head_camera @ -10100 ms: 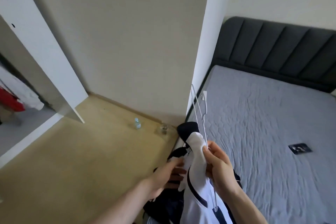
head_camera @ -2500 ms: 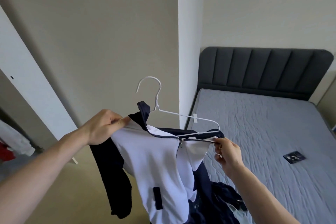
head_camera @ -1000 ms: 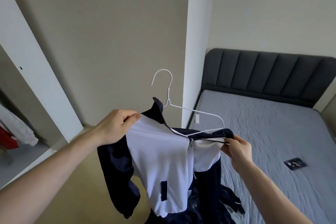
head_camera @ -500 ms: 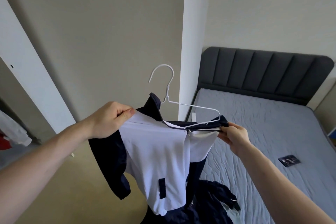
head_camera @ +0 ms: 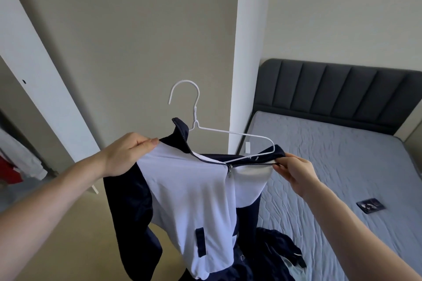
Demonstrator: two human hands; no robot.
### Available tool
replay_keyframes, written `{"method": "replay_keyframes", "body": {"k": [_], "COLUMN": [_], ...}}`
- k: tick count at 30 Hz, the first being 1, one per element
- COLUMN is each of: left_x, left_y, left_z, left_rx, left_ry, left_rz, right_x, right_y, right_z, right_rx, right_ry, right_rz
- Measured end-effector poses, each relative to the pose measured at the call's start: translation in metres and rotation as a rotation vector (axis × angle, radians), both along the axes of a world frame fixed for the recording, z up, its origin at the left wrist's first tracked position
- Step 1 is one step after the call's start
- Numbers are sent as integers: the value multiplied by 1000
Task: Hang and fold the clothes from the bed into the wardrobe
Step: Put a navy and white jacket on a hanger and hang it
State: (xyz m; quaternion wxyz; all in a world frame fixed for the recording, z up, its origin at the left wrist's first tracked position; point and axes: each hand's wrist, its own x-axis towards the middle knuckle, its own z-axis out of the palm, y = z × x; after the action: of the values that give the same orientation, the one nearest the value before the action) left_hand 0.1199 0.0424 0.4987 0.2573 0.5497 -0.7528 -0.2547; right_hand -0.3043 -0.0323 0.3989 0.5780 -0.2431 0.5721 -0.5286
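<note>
No writing to read here: the small white tag (head_camera: 246,146) on the hanger (head_camera: 230,132) looks blank, and the mark low on the jacket (head_camera: 194,191) is too small to make out. Your left arm reaches in from the lower left, and your left hand (head_camera: 127,155) is curled, thumb on top, pinching the jacket's left shoulder. Your right arm comes up from the lower right; your right hand (head_camera: 294,172) pinches the right shoulder by the collar edge, fingers closed on the fabric at the hanger's right end. You're holding the jacket up in the air between both hands, white front facing you, zip part open, dark sleeve hanging down on the left. The hanger sits inside the neck, hook standing upright and curling left, its right arm bare above the collar. Behind it, more dark clothes (head_camera: 274,255) lie at the near left corner of the bed (head_camera: 331,155). A dark flat packet (head_camera: 370,205) rests toward the bed's right side. The open wardrobe (head_camera: 16,162) is at the far left, garments hanging inside
</note>
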Motion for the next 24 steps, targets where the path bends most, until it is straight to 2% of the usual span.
{"method": "replay_keyframes", "body": {"k": [3,7,11,14,18,20,22,24], "left_x": [4,6,2,-11,-34,-42,-48,-54], "left_y": [0,2,7,5,-1,-5,-9,-10], "left_z": [-8,-20,-24,-14,1,3,3,3], "left_rx": [48,105,31,4,-30,-32,8,1], "left_ry": [-3,-21,50,156,199,150,81,45], "left_rz": [9,20,60,41,15,16,15,15], "right_x": [0,1,-1,3,39,68,100,130], "right_y": [1,6,15,17,43,67,93,113], "right_z": [3,0,5,10,-2,-19,-39,-59], "right_rx": [-26,-139,-231,-206,-140,-136,-97,0], "right_ry": [8,188,250,178,-129,-21,107,60], "right_rz": [-4,15,6,-26,-82,-161,-76,190]}}
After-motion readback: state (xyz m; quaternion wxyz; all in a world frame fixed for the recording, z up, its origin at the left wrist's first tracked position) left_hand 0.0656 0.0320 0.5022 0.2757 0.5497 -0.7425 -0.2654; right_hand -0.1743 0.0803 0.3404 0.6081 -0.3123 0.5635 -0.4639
